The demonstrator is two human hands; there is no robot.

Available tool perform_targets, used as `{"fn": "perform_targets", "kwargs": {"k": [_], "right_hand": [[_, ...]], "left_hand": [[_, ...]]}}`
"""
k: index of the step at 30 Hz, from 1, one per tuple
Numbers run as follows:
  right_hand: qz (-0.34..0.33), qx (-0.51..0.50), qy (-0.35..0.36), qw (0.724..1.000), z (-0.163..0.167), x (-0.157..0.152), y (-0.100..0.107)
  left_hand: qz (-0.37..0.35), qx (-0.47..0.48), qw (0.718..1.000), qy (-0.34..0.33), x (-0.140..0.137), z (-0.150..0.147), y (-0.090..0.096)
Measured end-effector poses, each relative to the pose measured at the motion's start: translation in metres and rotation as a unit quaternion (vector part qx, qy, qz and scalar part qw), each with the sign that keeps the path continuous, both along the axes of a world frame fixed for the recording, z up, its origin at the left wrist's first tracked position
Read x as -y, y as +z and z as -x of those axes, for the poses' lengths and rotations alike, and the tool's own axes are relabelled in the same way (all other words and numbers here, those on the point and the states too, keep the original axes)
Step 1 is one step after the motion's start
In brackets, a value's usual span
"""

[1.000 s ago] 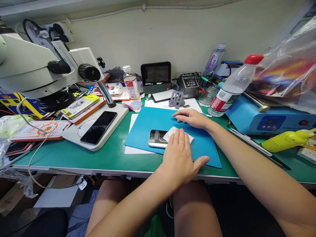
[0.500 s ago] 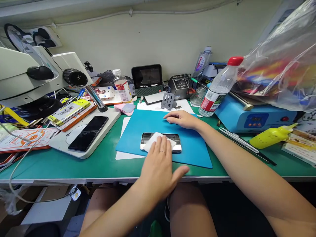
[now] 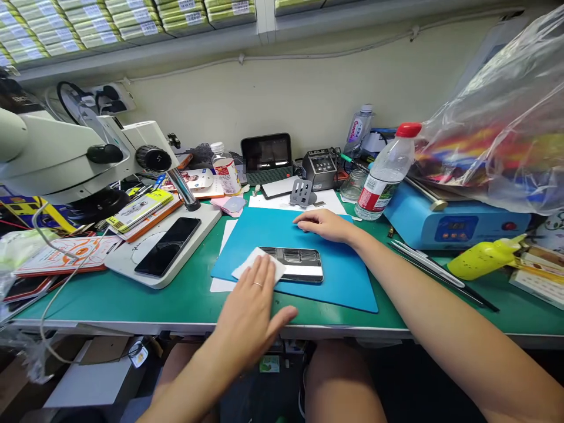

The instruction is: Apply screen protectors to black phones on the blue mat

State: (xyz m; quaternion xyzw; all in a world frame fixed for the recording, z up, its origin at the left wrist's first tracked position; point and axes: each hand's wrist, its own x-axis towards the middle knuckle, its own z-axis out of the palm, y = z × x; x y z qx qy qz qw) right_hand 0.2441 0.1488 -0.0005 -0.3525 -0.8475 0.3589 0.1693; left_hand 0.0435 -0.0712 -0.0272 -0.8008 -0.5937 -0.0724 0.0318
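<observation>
My left hand [image 3: 249, 305] lies flat with its fingers stretched out, pressing a folded white wipe [image 3: 247, 262] down at the left end of a smartphone [image 3: 304, 264]. The thumb stands apart from the fingers. The phone lies lengthwise on a blue mat [image 3: 343, 288], its shiny surface up and reflecting; the wipe and fingers cover its left end. My right hand [image 3: 325, 225] rests on the mat just beyond the phone. Its fingers are loosely bent, with nothing seen in them.
On the left, a second phone [image 3: 168, 247] lies on the base of a microscope [image 3: 66, 158]. A red-capped bottle [image 3: 385, 176], a blue device [image 3: 453, 223], tweezers [image 3: 432, 264] and a yellow squeeze bottle [image 3: 482, 258] are on the right. A grey stand [image 3: 302, 192] sits behind the mat.
My left hand has slid the wipe leftward along the phone, uncovering its middle. My right hand stays on the mat. The camera view has tilted up, showing stacked packs above.
</observation>
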Motion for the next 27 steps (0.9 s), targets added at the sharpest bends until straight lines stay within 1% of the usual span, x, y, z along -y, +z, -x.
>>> {"fn": "perform_targets", "kwargs": {"k": [2,4,6,8,10,12,13,14,16,19,21,23,25,27], "right_hand": [[-0.008,0.005,0.002,1.000,0.000,-0.001,-0.001],[-0.010,0.007,0.001,1.000,0.000,-0.002,-0.002],[-0.007,0.005,0.000,1.000,0.001,-0.003,-0.003],[-0.003,-0.001,0.000,1.000,0.002,-0.003,-0.002],[-0.002,-0.005,-0.004,1.000,0.003,-0.001,-0.001],[-0.003,-0.005,-0.008,1.000,0.003,0.000,0.000],[-0.005,-0.005,-0.011,1.000,0.003,0.001,0.001],[-0.005,-0.006,-0.011,1.000,0.003,0.001,0.001],[-0.004,-0.008,-0.012,1.000,0.003,0.001,0.001],[0.001,-0.008,-0.008,1.000,0.003,0.000,0.000],[0.001,-0.006,-0.004,1.000,0.004,-0.001,0.000],[-0.005,-0.005,-0.004,1.000,0.004,-0.002,-0.001],[-0.009,-0.005,-0.004,1.000,0.004,-0.003,-0.002],[-0.006,-0.008,-0.005,1.000,0.004,-0.003,-0.002]], "left_hand": [[-0.016,-0.012,1.000,0.023,0.003,0.010,-0.002],[-0.020,-0.016,0.999,0.036,0.001,0.003,-0.003],[-0.011,-0.006,0.999,0.039,-0.004,-0.019,-0.001],[-0.003,0.020,0.999,0.032,-0.011,-0.048,0.001],[0.003,0.046,0.999,0.012,-0.017,-0.077,0.004],[0.006,0.061,0.998,0.000,-0.020,-0.097,0.007],[0.008,0.066,0.998,-0.005,-0.021,-0.102,0.008],[0.010,0.072,0.997,-0.010,-0.020,-0.103,0.008],[0.012,0.082,0.996,-0.022,-0.017,-0.094,0.006],[0.006,0.074,0.997,-0.024,-0.009,-0.060,0.003],[0.003,0.053,0.999,-0.007,-0.007,-0.036,0.001],[0.004,0.036,0.999,0.013,-0.010,-0.020,0.002],[0.003,0.030,0.999,0.029,-0.019,-0.018,0.004],[0.001,0.036,0.999,0.033,-0.030,-0.030,0.006]]}}
